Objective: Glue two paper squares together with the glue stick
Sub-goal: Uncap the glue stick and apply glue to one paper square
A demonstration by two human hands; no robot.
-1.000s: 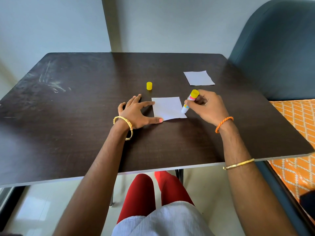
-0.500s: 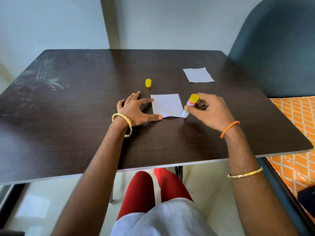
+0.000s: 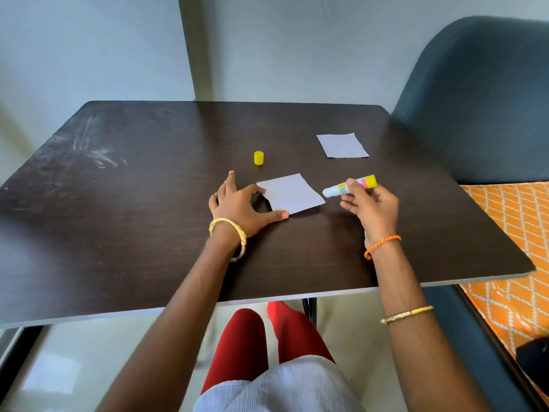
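Surface: dark table (image 3: pixel 148 233), blue chair beside it.
Right hand (image 3: pixel 371 209): pinches glue stick (image 3: pixel 350 187), lifted, lying roughly level, tip toward near square (image 3: pixel 289 194).
Left hand (image 3: pixel 240 203): fingers spread, pinning that square's left edge.
Far square (image 3: pixel 342 145): beyond, nearer the right hand.
Cap (image 3: pixel 258 158): standing apart.

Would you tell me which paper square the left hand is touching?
The near square, centre table; the left hand touches its left edge. The far-right square lies untouched.

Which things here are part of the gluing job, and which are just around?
Job: glue stick in right hand; near paper square, touched by left hand; far paper square; yellow cap.
Around: table, blue chair, orange cloth.
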